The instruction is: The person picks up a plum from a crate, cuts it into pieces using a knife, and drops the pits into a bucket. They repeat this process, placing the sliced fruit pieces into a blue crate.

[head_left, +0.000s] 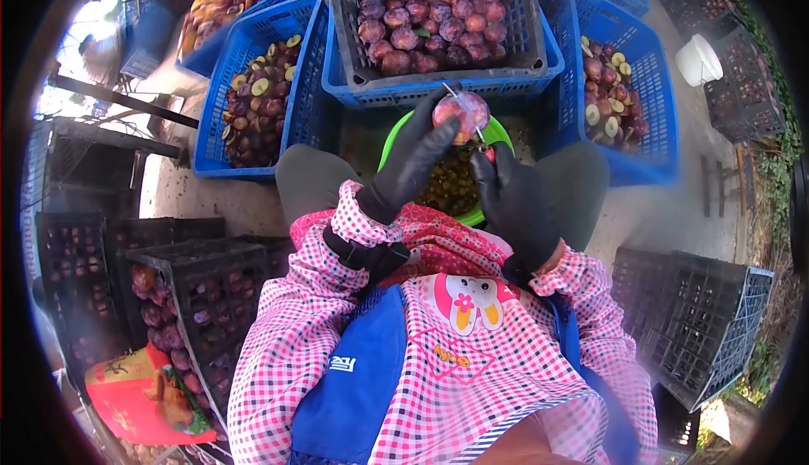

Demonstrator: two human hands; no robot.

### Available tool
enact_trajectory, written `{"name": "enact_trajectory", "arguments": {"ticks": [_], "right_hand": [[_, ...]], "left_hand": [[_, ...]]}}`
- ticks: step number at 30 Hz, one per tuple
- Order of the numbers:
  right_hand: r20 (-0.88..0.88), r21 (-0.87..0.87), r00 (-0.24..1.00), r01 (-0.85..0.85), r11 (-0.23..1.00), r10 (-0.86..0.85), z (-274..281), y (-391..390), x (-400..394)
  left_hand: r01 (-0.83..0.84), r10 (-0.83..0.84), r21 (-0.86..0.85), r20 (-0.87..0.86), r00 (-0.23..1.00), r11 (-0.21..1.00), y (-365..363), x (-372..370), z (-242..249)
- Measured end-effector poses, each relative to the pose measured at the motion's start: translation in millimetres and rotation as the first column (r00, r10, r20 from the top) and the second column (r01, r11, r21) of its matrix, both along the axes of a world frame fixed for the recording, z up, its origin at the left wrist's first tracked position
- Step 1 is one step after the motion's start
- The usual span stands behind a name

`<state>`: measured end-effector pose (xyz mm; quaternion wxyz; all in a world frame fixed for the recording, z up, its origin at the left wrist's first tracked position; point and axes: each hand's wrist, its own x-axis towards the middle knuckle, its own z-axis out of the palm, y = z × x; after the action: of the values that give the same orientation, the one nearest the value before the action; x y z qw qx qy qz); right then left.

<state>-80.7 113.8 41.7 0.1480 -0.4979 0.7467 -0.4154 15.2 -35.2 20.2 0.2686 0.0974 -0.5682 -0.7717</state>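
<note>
My left hand [415, 155], in a black glove, is closed around a reddish-purple plum [463, 118]. My right hand [516, 199], gloved as well, grips a small knife by its red handle [490, 155]. The thin blade runs up at the plum, its tip showing past the top left of the fruit and its base below right. Beneath both hands sits a bright green basin [504, 134] with pitted-looking, greenish-brown pieces [451, 182] in it.
A black crate of whole plums [434, 22] rests on a blue crate [362, 92] ahead. Blue crates of cut plums stand at left [205, 140] and right [661, 149]. Black crates [190, 271] [708, 313] flank me. A white bucket [698, 60] is far right.
</note>
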Motion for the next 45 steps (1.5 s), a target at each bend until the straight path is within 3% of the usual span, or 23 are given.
{"name": "enact_trajectory", "arguments": {"ticks": [1, 4, 6, 10, 11, 12, 16, 18, 22, 24, 25, 26, 27, 31, 32, 33, 34, 36, 37, 39, 42, 43, 45], "right_hand": [[-0.066, -0.014, 0.997, 0.040, 0.999, -0.041, -3.7, -1.8, 4.3], [-0.117, -0.037, 0.991, 0.067, 0.997, -0.071, -22.6, -4.6, 6.3], [-0.097, -0.038, 0.993, 0.060, 0.997, -0.063, -29.1, -2.8, 3.8], [0.010, -0.100, 1.000, 0.011, 0.995, -0.010, -22.5, 0.1, 1.8], [-0.004, -0.111, 0.999, 0.033, 0.993, -0.034, -20.1, -1.0, 1.4], [-0.003, -0.111, 0.999, 0.035, 0.993, -0.036, -21.6, -1.9, 0.1], [-0.073, -0.097, 0.997, 0.007, 0.995, -0.014, -26.2, -1.1, -3.9], [-0.051, -0.100, 0.999, 0.001, 0.995, -0.006, -26.9, 2.9, -0.3], [-0.077, -0.139, 0.997, 0.021, 0.990, -0.032, -21.4, -3.6, -2.3], [-0.100, -0.120, 0.993, 0.044, 0.992, -0.056, -24.4, 2.5, 3.2], [-0.091, -0.112, 0.994, 0.046, 0.993, -0.056, -26.6, 0.4, 0.4], [-0.081, -0.104, 0.995, 0.047, 0.993, -0.056, -27.4, -1.8, -2.9], [-0.079, -0.102, 0.995, 0.047, 0.994, -0.056, -27.2, -1.5, -3.8], [-0.058, -0.130, 0.998, 0.032, 0.991, -0.040, -26.2, -2.3, -5.7], [-0.058, -0.115, 0.997, 0.045, 0.992, -0.052, -27.6, -1.5, -3.9], [-0.053, -0.112, 0.997, 0.046, 0.993, -0.053, -29.4, -1.6, -2.4], [-0.099, -0.093, 0.993, 0.052, 0.994, -0.061, -30.8, -2.0, -1.6], [-0.153, -0.079, 0.986, 0.058, 0.995, -0.070, -30.6, -3.2, -2.8], [0.025, -0.109, 1.000, 0.020, 0.994, -0.017, -29.9, -3.2, -3.7], [0.200, -0.145, 0.979, -0.010, 0.989, 0.039, -24.4, -1.2, -4.6], [0.079, -0.011, 0.997, -0.022, 1.000, 0.023, -6.2, 4.0, -14.5], [0.277, -0.120, 0.961, 0.050, 0.992, -0.015, -3.4, 6.9, -20.0], [0.482, -0.192, 0.875, 0.165, 0.967, -0.053, -1.1, 9.4, -21.9]], "left_hand": [[0.002, -0.002, -0.005, -0.003, 1.000, 1.000, 0.5, -0.7, -2.5], [0.122, -0.149, 0.493, 0.016, 0.989, 0.862, 3.8, 1.8, -1.6], [0.012, 0.033, -0.201, 0.220, 0.975, 0.979, 3.8, 4.3, 5.5], [0.055, 0.040, -0.456, 0.197, 0.980, 0.888, -1.4, 5.6, 20.3], [0.138, -0.142, 0.045, 0.114, 0.983, 0.989, -2.3, 6.2, 19.1], [0.244, -0.261, 0.527, -0.044, 0.964, 0.814, -2.3, 7.5, 16.3], [0.230, -0.274, 0.341, 0.087, 0.958, 0.912, -4.0, 5.5, 8.4], [-0.074, 0.094, -0.280, 0.060, 0.994, 0.957, 6.4, 3.1, 10.2], [-0.105, 0.112, -0.143, 0.047, 0.993, 0.984, 2.5, 0.6, 11.0], [0.335, -0.364, 0.468, -0.031, 0.931, 0.817, -9.2, 6.3, -1.6], [0.337, -0.362, 0.461, -0.036, 0.932, 0.821, -6.2, 3.6, 0.1], [0.131, -0.140, 0.090, 0.094, 0.986, 0.987, 1.5, 0.1, 1.8], [-0.075, 0.121, -0.305, 0.134, 0.984, 0.949, 8.4, -0.3, 5.4], [-0.157, 0.193, -0.569, 0.003, 0.981, 0.807, 2.5, -1.7, 8.7], [0.060, -0.057, -0.050, 0.058, 0.997, 0.997, -2.2, 4.9, 5.4], [0.268, -0.293, 0.484, -0.025, 0.956, 0.833, -3.1, 9.1, 6.0], [0.265, -0.292, 0.490, -0.021, 0.956, 0.830, 1.0, 9.4, 5.8], [-0.016, -0.004, 0.080, 0.244, 0.970, 0.997, 8.8, 4.2, 9.2], [-0.013, -0.006, 0.080, 0.241, 0.971, 0.997, 6.9, 2.6, 4.8], [-0.065, 0.141, -0.420, 0.153, 0.978, 0.905, -1.0, 0.6, -7.4], [-0.008, 0.173, -0.503, 0.282, 0.944, 0.864, -17.6, -0.7, -14.3], [-0.013, 0.177, -0.503, 0.279, 0.944, 0.864, -22.1, 1.8, -17.3], [0.240, -0.280, 0.192, 0.213, 0.936, 0.951, -23.2, 10.2, -25.7]]}}
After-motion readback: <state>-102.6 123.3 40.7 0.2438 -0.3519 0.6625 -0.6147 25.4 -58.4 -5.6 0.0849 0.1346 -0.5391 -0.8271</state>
